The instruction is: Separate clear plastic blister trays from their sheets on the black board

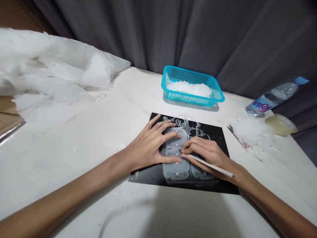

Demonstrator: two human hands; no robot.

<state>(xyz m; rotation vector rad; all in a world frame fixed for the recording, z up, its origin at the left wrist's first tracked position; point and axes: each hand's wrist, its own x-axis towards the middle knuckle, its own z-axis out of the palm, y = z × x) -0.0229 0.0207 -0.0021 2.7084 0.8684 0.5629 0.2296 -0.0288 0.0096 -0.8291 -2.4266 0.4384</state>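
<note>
A translucent molded sheet with several rounded rectangular parts lies on a black mat. My left hand rests on its left side, fingers spread, thumb and fingertips pressing the surface. My right hand is closed in a pen-like grip on a slim white-handled tool. Its working end points at the sheet between my left thumb and forefinger; the tip is too small to make out. Thin strips of cut-out edging curl up at the far side of the sheet.
A blue basket holding white translucent pieces stands behind the mat. At right are a water bottle, a yellowish container, a heap of clear scraps and scissors-like dark blades. A large plastic bag fills the far left.
</note>
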